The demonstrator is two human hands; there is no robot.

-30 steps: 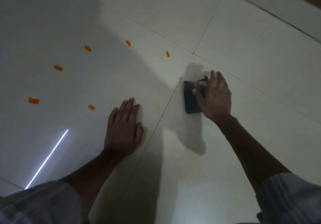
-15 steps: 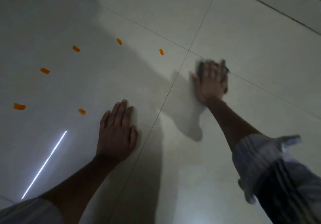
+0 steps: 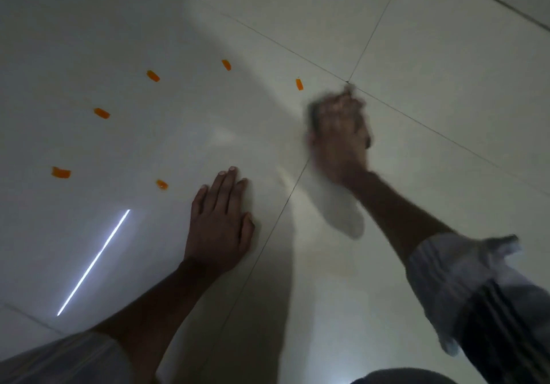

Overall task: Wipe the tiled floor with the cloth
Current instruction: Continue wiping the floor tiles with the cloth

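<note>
My right hand (image 3: 339, 136) is blurred with motion and presses a dark cloth (image 3: 313, 114) flat on the white tiled floor (image 3: 431, 56), just below where four tiles meet. Only slivers of the cloth show at the hand's left and right edges. My left hand (image 3: 220, 223) lies flat on the floor, palm down, fingers together, holding nothing, to the lower left of the right hand. A grout line runs between the two hands.
Several small orange scraps lie on the tile to the left, the nearest to the cloth (image 3: 299, 83) just up-left of my right hand, another (image 3: 162, 184) beside my left hand. A bright light streak (image 3: 95, 260) crosses the lower left floor.
My right hand slid the cloth away from me toward the tile corner, then back slightly left across the grout line. My left hand stayed planted. The view shifted a little.
</note>
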